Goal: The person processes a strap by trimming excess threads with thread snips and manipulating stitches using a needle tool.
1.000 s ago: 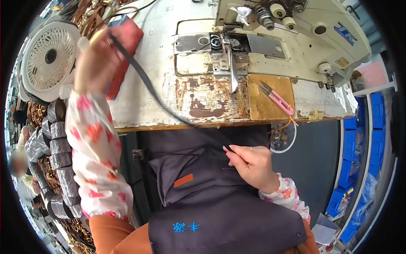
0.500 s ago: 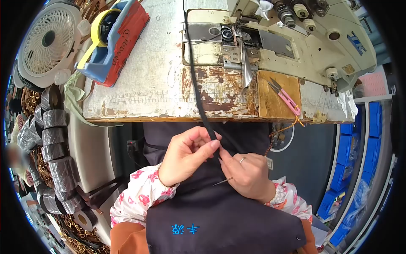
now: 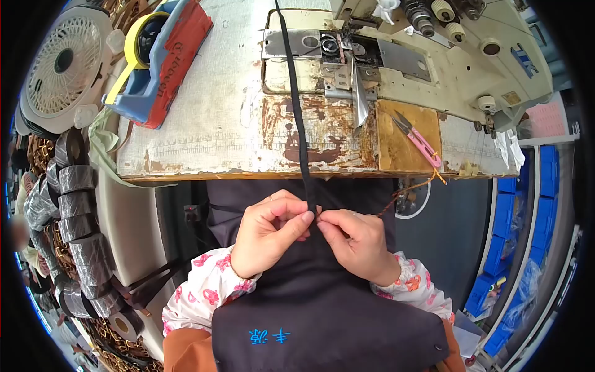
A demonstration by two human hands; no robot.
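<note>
Table edge [image 3: 235, 177] ahead; left hand [image 3: 263, 234] pinches black strip [image 3: 297, 118], right hand [image 3: 361, 243] pinched, hold unclear.

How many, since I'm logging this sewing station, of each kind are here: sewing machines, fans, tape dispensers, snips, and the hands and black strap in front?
Sewing machine: 1
Fan: 1
Tape dispenser: 1
Pink-handled snips: 1
Hands, left hand and right hand: 2
Black strap: 1
Total: 7

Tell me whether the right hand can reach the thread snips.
Probably yes: the thread snips lie uncovered near the table edge, though the right hand is busy at the black strip.
</note>
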